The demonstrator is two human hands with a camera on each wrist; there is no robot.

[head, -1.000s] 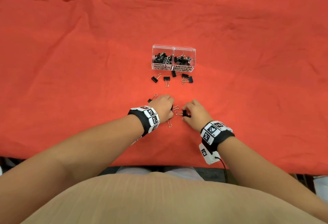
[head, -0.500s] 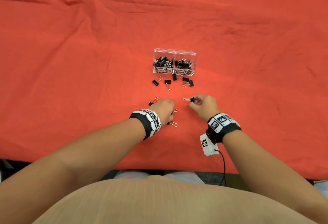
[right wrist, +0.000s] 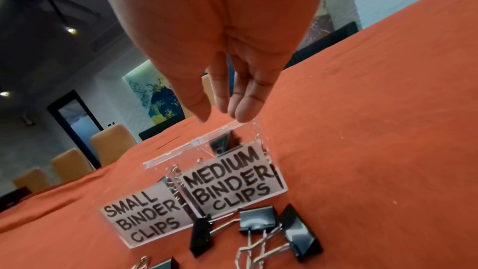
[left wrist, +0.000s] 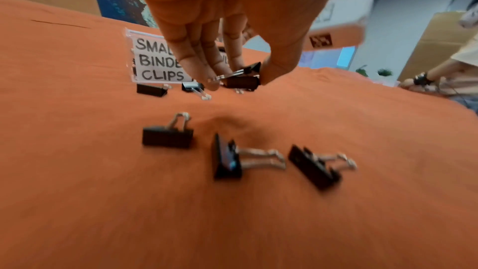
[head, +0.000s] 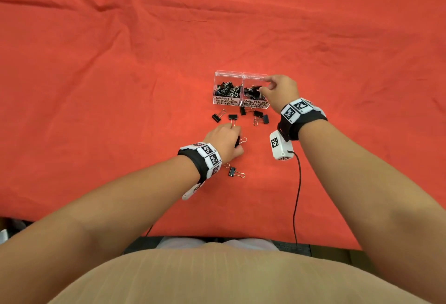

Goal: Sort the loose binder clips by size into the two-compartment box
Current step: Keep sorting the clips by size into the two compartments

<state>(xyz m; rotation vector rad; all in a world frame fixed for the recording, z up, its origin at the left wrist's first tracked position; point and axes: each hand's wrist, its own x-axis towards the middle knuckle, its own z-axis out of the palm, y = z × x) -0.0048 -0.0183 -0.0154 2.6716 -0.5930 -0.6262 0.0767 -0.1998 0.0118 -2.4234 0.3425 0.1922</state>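
The clear two-compartment box (head: 241,73) stands mid-table, labelled SMALL on the left and MEDIUM on the right (right wrist: 227,179), with black clips in both halves. My right hand (head: 264,86) hovers over the medium compartment; in the right wrist view its fingers (right wrist: 243,109) hang straight and hold nothing. Closer to me, my left hand (head: 237,141) pinches a small black binder clip (left wrist: 243,80) between thumb and fingers, just above the cloth. Loose clips (head: 233,118) lie in front of the box, and another loose clip (head: 235,172) lies beside my left wrist.
An orange cloth (head: 120,86) covers the whole table. Several clips (left wrist: 167,136) lie under my left hand in the left wrist view. A cable (head: 298,195) runs from my right wrist to the table's front edge. Another person's arm (left wrist: 439,77) shows far right.
My right hand carried a clip from the middle of the cloth up to the medium compartment, and its fingers are now empty. My left hand moved forward a little with a clip.
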